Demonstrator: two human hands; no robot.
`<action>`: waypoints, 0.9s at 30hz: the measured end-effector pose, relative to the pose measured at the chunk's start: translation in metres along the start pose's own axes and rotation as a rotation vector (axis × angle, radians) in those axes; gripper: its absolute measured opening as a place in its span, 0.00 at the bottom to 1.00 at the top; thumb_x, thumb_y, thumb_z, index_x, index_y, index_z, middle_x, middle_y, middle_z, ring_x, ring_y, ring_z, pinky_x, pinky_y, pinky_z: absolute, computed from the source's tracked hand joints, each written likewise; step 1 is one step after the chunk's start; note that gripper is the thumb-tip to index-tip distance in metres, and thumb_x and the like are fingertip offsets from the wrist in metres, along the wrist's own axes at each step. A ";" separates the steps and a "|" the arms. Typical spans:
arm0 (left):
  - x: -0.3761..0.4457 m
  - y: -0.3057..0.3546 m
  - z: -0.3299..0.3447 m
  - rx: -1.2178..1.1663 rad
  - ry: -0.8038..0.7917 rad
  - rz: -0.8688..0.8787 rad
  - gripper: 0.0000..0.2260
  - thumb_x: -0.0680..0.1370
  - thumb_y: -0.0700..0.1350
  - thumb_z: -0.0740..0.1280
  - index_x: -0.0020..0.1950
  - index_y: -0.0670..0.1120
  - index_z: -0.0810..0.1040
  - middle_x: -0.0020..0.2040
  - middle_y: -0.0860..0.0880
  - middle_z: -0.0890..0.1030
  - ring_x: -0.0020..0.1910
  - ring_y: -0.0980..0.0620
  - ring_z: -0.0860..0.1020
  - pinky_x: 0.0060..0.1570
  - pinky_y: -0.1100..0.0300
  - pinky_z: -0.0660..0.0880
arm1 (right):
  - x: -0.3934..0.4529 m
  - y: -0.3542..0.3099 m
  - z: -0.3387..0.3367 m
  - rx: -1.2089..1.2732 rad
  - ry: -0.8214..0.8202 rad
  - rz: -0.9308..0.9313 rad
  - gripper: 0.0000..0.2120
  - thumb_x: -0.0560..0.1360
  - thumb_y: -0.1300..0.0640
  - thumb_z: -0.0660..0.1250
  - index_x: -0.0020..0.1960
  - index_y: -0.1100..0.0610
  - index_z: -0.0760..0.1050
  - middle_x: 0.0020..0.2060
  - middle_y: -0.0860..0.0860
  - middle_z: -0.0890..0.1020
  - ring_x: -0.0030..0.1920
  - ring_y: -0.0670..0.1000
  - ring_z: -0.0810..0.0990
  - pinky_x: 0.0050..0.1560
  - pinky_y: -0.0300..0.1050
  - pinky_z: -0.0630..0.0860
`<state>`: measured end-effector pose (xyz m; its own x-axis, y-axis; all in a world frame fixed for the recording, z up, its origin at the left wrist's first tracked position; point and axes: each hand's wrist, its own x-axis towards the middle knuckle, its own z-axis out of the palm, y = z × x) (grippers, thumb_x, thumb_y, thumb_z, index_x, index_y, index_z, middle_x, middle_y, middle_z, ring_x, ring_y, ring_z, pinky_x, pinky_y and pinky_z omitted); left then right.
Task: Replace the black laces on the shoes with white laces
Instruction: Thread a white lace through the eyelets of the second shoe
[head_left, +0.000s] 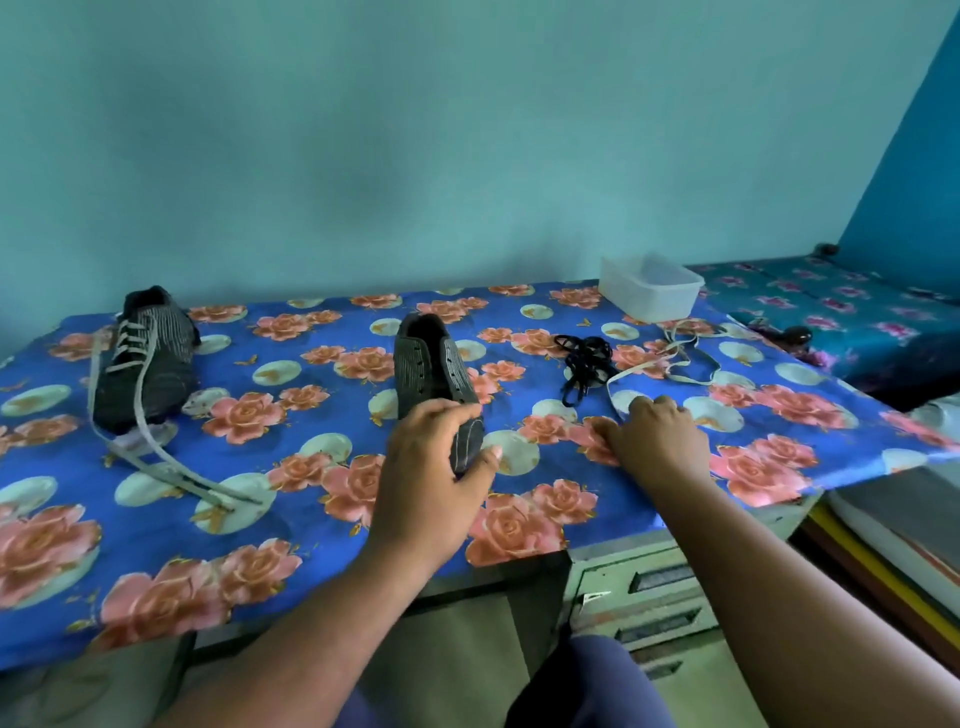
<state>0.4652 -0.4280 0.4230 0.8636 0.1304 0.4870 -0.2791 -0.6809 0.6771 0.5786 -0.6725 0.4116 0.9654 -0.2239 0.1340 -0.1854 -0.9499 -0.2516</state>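
My left hand (434, 457) grips the toe of the unlaced shoe (434, 387), fingers over the top and thumb on the near side. My right hand (657, 434) lies knuckles-up on the floral tablecloth (311, 519), fingers curled down at the near end of the white lace (675, 364); I cannot tell whether they already pinch it or only rest on it.

The unlaced shoe sits mid-table with its eyelets bare and its toe toward me. The black laces (584, 366) lie in a loose heap just beyond my right hand, out of both shoes. The other shoe (148, 364) stands well to the left, already threaded in white with its ends trailing toward the table edge.

Step in hand, as I judge it: pick up the lace tip and start threading.

- Take the lace at its stiff tip — a mid-length grip would leave the end flopping.
- Draw it clear of the black heap before lifting, to avoid a tangle.
- Keep the shoe pinned at the toe, and start at the eyelet pair nearest the toe.
- Even both ends before crossing upward.

A clear plastic tub (652, 286) stands at the far edge.
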 end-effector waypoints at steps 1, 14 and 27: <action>0.001 0.006 0.004 0.020 -0.011 0.026 0.16 0.77 0.49 0.73 0.64 0.49 0.81 0.61 0.53 0.77 0.63 0.53 0.72 0.64 0.56 0.71 | 0.002 0.001 0.000 0.000 0.015 -0.012 0.17 0.80 0.44 0.64 0.52 0.58 0.77 0.54 0.58 0.79 0.56 0.62 0.76 0.47 0.51 0.72; 0.002 0.043 0.010 -0.576 -0.445 -0.499 0.14 0.86 0.48 0.62 0.54 0.39 0.81 0.49 0.42 0.85 0.38 0.46 0.83 0.39 0.48 0.83 | -0.107 -0.053 -0.044 0.933 -0.042 -0.143 0.11 0.76 0.53 0.72 0.36 0.56 0.81 0.25 0.44 0.79 0.25 0.42 0.72 0.30 0.39 0.68; 0.014 0.018 -0.049 -0.131 -0.494 -0.203 0.07 0.82 0.42 0.68 0.46 0.45 0.83 0.40 0.50 0.86 0.32 0.50 0.82 0.29 0.62 0.76 | -0.117 -0.062 -0.021 0.590 0.097 -0.746 0.11 0.80 0.48 0.68 0.61 0.49 0.81 0.56 0.45 0.81 0.58 0.48 0.75 0.59 0.44 0.70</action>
<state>0.4516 -0.4034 0.4694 0.9912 -0.1252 0.0436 -0.1086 -0.5781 0.8087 0.4733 -0.5920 0.4314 0.7731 0.3525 0.5274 0.6195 -0.5985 -0.5080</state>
